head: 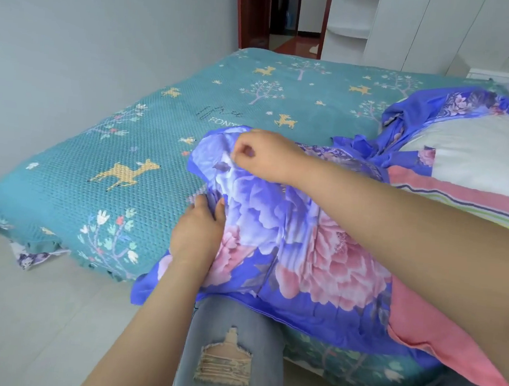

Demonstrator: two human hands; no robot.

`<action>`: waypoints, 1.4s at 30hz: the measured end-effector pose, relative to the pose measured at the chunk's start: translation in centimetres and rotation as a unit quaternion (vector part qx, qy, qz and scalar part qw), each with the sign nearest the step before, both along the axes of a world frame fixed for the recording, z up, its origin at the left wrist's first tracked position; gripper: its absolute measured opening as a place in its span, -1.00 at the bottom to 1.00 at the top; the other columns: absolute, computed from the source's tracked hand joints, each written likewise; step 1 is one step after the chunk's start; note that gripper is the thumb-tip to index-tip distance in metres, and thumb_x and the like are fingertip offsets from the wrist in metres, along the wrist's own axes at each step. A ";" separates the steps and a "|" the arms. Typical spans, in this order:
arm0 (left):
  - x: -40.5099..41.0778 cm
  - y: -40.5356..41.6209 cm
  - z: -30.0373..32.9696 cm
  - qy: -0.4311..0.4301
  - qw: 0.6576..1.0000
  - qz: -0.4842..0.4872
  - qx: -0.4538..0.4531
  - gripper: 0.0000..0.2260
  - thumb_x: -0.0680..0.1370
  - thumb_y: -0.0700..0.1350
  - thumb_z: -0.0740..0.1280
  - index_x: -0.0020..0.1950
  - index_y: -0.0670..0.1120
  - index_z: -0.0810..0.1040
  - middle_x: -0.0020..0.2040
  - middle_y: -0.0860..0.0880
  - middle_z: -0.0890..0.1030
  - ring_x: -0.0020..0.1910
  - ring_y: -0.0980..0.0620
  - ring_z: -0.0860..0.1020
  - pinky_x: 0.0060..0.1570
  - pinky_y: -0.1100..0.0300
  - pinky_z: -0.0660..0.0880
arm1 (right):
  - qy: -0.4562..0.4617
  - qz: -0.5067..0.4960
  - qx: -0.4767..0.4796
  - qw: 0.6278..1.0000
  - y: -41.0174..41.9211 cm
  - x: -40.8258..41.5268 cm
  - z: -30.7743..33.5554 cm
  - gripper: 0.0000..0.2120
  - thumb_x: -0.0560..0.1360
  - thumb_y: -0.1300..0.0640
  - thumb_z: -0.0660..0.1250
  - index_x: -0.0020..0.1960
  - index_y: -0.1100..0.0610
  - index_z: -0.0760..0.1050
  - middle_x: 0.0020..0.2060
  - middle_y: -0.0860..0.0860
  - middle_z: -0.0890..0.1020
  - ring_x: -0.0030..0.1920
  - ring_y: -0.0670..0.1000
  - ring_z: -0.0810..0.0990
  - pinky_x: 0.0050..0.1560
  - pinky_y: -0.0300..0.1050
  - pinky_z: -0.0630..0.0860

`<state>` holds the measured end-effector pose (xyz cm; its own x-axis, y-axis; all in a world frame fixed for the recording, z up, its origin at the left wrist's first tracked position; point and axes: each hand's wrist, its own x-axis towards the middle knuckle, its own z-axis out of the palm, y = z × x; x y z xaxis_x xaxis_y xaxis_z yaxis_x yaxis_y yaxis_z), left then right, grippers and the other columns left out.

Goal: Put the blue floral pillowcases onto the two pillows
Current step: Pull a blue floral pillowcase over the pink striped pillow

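from the head view, the left hand (199, 231) pinches the near end of the blue floral pillowcase (298, 243), which lies over a pink pillow (437, 341) at the bed's (102, 161) near edge. the right hand (262, 155), arm stretched across, grips its far corner, fingers curled. a second pillow (471, 162) lies partly covered near the bed's right edge.

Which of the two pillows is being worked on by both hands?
The near pillow, mostly inside its blue floral pillowcase, gripped by the left hand and right hand. The far pillow lies untouched, largely uncovered.
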<state>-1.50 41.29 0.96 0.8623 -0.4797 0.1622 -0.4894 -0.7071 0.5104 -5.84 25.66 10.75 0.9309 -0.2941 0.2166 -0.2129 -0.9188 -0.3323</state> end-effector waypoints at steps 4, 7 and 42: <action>-1.3 0.1 0.4 -0.058 0.996 -0.029 -0.061 -0.70 0.61 0.09 0.12 0.05 -0.14 0.41 -0.05 -0.19 0.56 -0.09 -0.25 0.53 -0.23 0.04 0.34 | 0.003 -0.018 0.015 1.000 -1.2 6.2 1.6 -0.70 0.58 0.05 0.18 0.24 0.10 0.51 0.25 0.08 0.51 0.28 0.09 0.45 0.27 -0.11 0.36; -1.3 0.0 0.7 -0.074 0.990 -0.050 -0.107 -0.72 0.60 0.09 0.14 0.01 -0.12 0.43 -0.10 -0.12 0.54 -0.13 -0.22 0.51 -0.27 0.07 0.33 | 0.070 -0.084 0.051 0.993 -2.7 8.8 2.3 -0.52 0.59 -0.09 0.17 0.35 0.23 0.37 0.33 0.18 0.44 0.31 0.14 0.42 0.28 -0.11 0.33; 7.1 -10.8 11.5 0.238 0.937 -0.248 -0.068 -0.62 0.41 0.13 0.45 0.02 -0.15 0.62 -0.08 -0.12 0.66 -0.16 -0.04 0.60 -0.05 0.07 0.54 | -0.065 -0.202 0.205 0.956 -7.8 -2.0 -0.9 -0.77 0.56 0.14 0.21 0.03 0.25 0.59 -0.01 0.17 0.64 0.05 0.12 0.57 0.00 -0.10 0.44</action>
<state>5.63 30.44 12.45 0.5291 -0.8433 -0.0947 -0.4345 -0.3651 0.8234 -7.83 17.83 9.86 0.6964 -0.7089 0.1122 -0.4560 -0.5577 -0.6936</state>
